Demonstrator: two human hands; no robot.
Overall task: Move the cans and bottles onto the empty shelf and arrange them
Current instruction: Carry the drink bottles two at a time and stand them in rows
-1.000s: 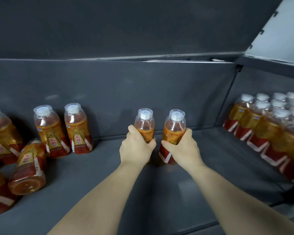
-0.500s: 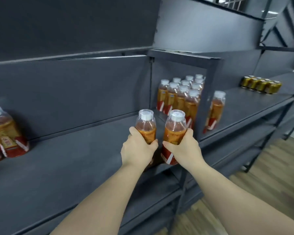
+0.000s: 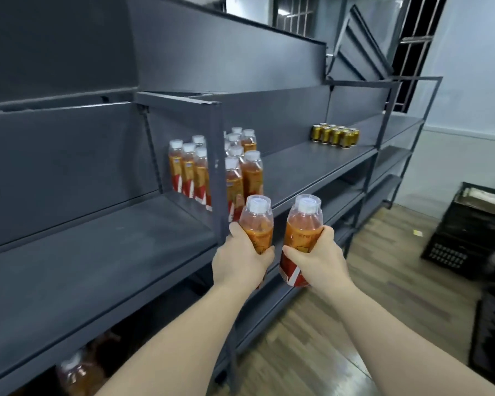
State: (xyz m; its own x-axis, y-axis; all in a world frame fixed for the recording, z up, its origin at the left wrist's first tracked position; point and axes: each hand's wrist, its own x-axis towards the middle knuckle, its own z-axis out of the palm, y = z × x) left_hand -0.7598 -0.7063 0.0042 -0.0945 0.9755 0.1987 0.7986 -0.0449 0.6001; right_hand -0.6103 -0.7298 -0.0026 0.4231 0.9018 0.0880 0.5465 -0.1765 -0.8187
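The bottles (image 3: 303,232) carry orange labels with print, all too blurred or small to read.

Dim, even indoor light; soft motion blur; wide-angle bending at edges; bottom-left bottle (image 3: 75,372) smeared.

Lifted two bottles (image 3: 257,224) off left shelf bay (image 3: 97,252) | carried right in left hand (image 3: 240,261), right hand (image 3: 316,261) | now before divider post (image 3: 219,167)

Grey shelf (image 3: 312,167) with bottles (image 3: 252,174), cans (image 3: 335,135)
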